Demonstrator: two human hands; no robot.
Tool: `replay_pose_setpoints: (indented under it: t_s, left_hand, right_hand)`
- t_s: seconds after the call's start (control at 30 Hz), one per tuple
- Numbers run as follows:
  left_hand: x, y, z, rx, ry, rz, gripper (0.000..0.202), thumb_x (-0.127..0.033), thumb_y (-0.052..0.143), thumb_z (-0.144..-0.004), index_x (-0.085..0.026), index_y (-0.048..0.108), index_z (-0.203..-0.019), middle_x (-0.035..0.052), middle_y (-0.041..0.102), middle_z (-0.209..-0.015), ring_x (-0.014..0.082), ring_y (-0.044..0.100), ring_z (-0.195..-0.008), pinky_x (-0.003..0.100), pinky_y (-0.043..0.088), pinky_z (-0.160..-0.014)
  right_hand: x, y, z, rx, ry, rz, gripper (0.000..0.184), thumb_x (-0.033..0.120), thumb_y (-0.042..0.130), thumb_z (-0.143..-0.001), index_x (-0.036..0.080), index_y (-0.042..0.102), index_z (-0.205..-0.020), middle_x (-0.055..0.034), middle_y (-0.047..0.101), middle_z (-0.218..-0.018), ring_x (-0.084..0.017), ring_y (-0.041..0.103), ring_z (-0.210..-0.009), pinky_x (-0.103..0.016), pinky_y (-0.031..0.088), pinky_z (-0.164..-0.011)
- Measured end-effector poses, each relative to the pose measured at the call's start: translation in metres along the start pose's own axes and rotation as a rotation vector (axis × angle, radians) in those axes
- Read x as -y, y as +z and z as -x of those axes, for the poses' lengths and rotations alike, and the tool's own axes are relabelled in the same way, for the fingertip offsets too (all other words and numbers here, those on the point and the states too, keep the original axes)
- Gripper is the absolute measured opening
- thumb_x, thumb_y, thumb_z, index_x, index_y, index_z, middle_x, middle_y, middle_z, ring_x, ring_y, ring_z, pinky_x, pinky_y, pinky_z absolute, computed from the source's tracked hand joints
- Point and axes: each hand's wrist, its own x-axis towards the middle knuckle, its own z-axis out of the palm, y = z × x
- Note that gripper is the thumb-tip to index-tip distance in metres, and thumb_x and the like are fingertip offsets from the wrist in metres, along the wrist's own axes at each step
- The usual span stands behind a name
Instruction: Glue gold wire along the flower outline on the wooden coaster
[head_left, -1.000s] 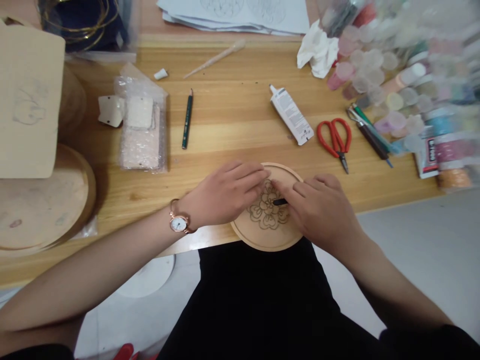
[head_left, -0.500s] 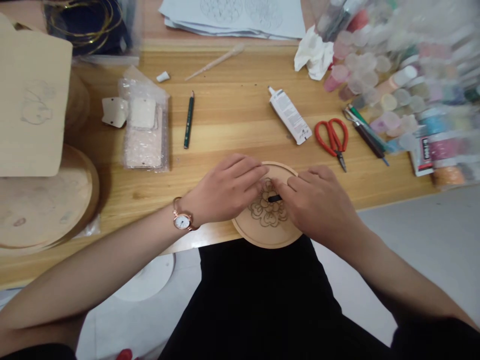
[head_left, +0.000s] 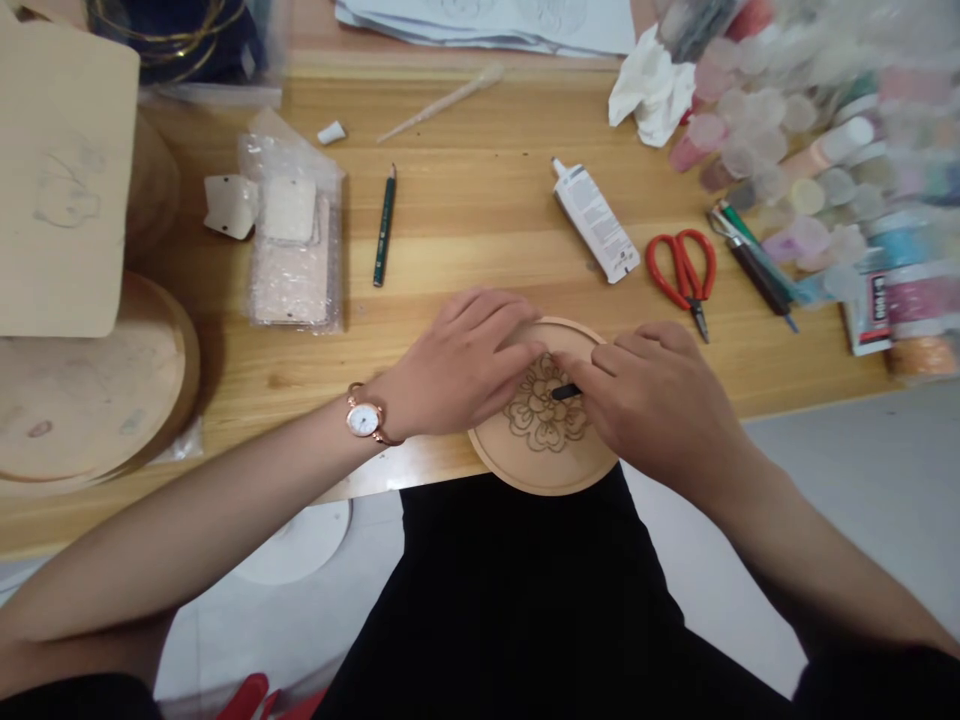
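Pale wood disc on head cam, brown flower design on its face, is seen at table edge, near rim overhanging toward black-clad lap. L hand is laid over upper left of disc, fingers relaxed, not clenched, fingertips just beside flower. Rose-gold watch is worn on L wrist. R hand is brought in from right, small black item grasped btwn fingers, end pointed at flower; rest of item is hidden by fingers, so kind can't be told. Hands are close, nearly touching, over disc.

Behind them, on wood table, red-handled scissors are placed near white tube. Green pencil is lying beside plastic bag of pale pieces. Dropper and crumpled tissue are seen further up. Small pots, blurred, are massed top right. Wood rounds and card are stacked far left.
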Motion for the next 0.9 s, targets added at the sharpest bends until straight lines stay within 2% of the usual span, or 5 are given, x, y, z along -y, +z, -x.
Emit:
replay_pose_setpoints:
  t_s: [0.17, 0.7, 0.9]
  left_hand:
    - [0.0004, -0.0007, 0.0001, 0.036, -0.008, -0.005, 0.021, -0.025, 0.050, -0.092, -0.015, 0.062, -0.106, 0.0147, 0.059, -0.124, 0.0300, 0.053, -0.115, 0.048, 0.045, -0.097]
    - [0.0005, -0.0007, 0.0005, 0.027, -0.013, -0.061, 0.020, -0.027, 0.048, -0.093, -0.019, 0.062, -0.105, 0.0130, 0.058, -0.122, 0.0281, 0.053, -0.113, 0.047, 0.047, -0.093]
    - [0.0011, -0.0003, 0.0010, 0.040, -0.018, -0.047, 0.021, -0.026, 0.047, -0.093, -0.019, 0.063, -0.106, 0.0138, 0.057, -0.123, 0.0286, 0.051, -0.115, 0.048, 0.045, -0.095]
  right_hand:
    - [-0.0006, 0.0010, 0.0011, 0.006, -0.002, -0.032, 0.027, 0.011, 0.047, -0.086, 0.016, 0.068, -0.101, -0.0002, 0.062, -0.064, -0.017, 0.054, -0.067, -0.033, 0.029, -0.075]
    - [-0.0024, 0.0057, 0.0029, -0.016, 0.040, -0.091, 0.027, 0.011, 0.045, -0.085, 0.015, 0.066, -0.102, 0.0008, 0.063, -0.065, -0.016, 0.055, -0.064, -0.032, 0.030, -0.074]
    - [-0.0042, 0.0044, 0.0017, 0.070, 0.061, -0.134, 0.031, 0.013, 0.041, -0.086, 0.017, 0.065, -0.106, -0.0008, 0.067, -0.068, -0.017, 0.056, -0.065, -0.032, 0.030, -0.075]
